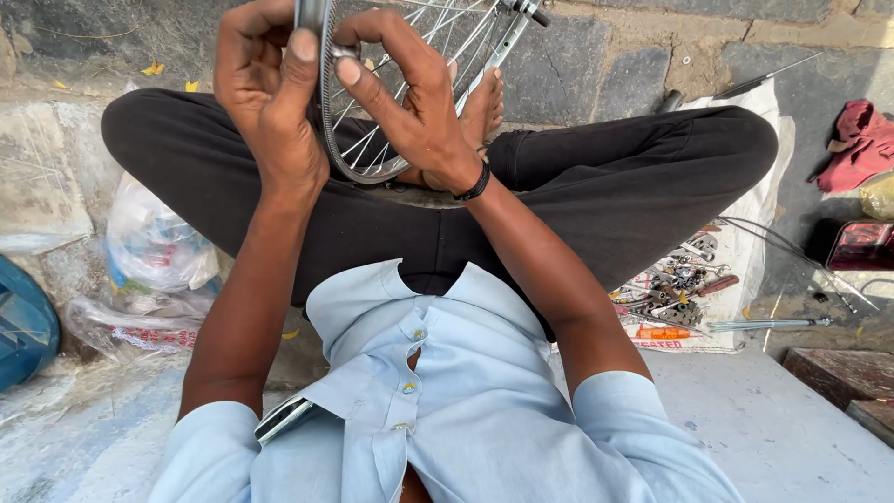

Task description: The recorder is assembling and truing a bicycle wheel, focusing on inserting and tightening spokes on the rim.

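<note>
While the person sits cross-legged, both hands grip a spoked wheel (391,102) above the lap: left hand (270,93) closed on the rim, right hand (419,102) pinching it; loose tools (680,293) lie right.

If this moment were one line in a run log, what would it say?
left hand: grips wheel rim | right hand: pinches rim | spokes: visible | tool pile: on sack at right

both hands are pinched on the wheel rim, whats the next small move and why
Probably a small turn of the piece pinched at the rim. The left hand grips the rim edge while the right hand meets it thumb to thumb on a small metal part there, where the spokes meet the rim; what it is cannot be told.
</note>
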